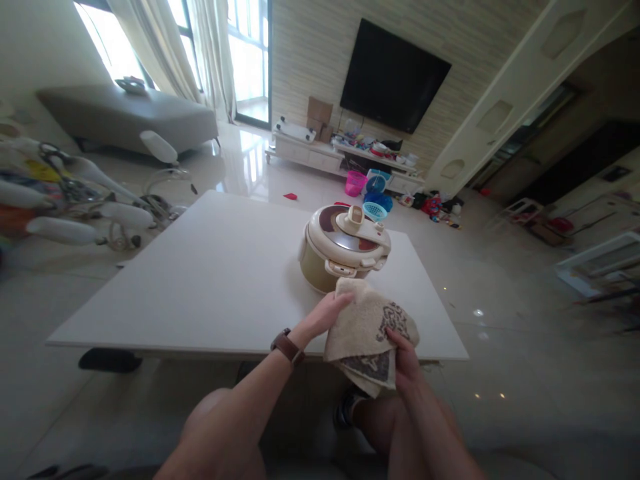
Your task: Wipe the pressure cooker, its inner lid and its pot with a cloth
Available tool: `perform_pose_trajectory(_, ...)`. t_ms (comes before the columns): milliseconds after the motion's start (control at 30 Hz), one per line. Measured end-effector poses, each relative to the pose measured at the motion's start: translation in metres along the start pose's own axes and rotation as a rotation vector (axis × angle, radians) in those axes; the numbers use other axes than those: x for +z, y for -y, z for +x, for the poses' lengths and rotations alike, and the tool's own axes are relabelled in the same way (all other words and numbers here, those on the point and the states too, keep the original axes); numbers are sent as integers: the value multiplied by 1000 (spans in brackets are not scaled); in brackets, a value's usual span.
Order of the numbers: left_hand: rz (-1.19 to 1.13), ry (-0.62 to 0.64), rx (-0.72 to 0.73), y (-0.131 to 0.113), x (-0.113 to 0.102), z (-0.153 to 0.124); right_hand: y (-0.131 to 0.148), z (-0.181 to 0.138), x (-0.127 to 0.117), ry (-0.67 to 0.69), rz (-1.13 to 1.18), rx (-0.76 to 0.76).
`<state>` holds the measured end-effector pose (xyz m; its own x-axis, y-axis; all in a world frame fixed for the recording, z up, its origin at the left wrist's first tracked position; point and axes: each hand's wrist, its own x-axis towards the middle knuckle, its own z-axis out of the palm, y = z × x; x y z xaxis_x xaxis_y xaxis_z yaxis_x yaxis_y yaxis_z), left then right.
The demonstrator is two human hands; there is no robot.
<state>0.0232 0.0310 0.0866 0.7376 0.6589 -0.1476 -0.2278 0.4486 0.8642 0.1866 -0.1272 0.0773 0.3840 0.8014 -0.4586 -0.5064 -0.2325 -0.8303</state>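
A beige towel (357,323) with a dark pattern hangs folded between my two hands, over the table's front edge. My left hand (327,312) grips its upper left side, thumb on top. My right hand (406,357) pinches the lower right part by the dark print. Just beyond the towel, an electric pressure cooker (320,263) stands upright on the white table (225,267), its lid on. The towel overlaps the cooker's lower front in view; whether they touch I cannot tell. The fingers under the cloth are hidden.
Past the table stand a pink basket (355,183) and a light blue basket (375,211) on the tiled floor. A low TV cabinet (320,157) runs along the far wall. White padded equipment (130,215) stands at the left, near a grey bench (135,117).
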Motion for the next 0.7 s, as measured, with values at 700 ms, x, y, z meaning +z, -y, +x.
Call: perform_pose_trajectory(700, -153, -394, 110, -10, -33, 55, 99, 108, 107, -127, -1502, -1067)
